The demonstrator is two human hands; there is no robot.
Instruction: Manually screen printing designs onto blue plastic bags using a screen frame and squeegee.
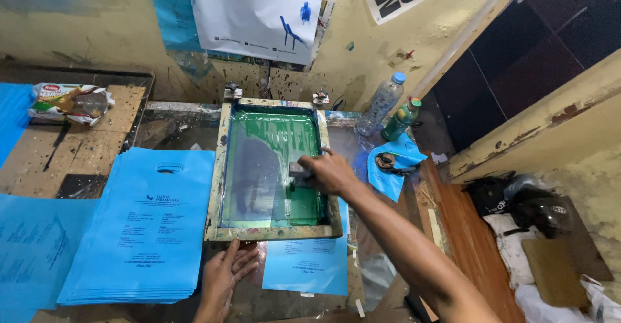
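I have my right hand (331,173) closed around a squeegee (301,175), fingers wrapped over its handle, resting on the green mesh of the screen frame (218,167) at about three o'clock of the screen. My left hand (226,272) lies flat and open at six o'clock, fingers spread just below the frame's near edge, gripping nothing. A blue bag (304,266) pokes out from under the frame toward five o'clock; the printed stack of blue bags (139,232) sits at nine o'clock on the surface. To pull well, I judge the blade wants even pressure and a steady tilt across the mesh, while my left hand pins the frame so it cannot shift over the bag. Two bottles (391,112) stand at one o'clock.
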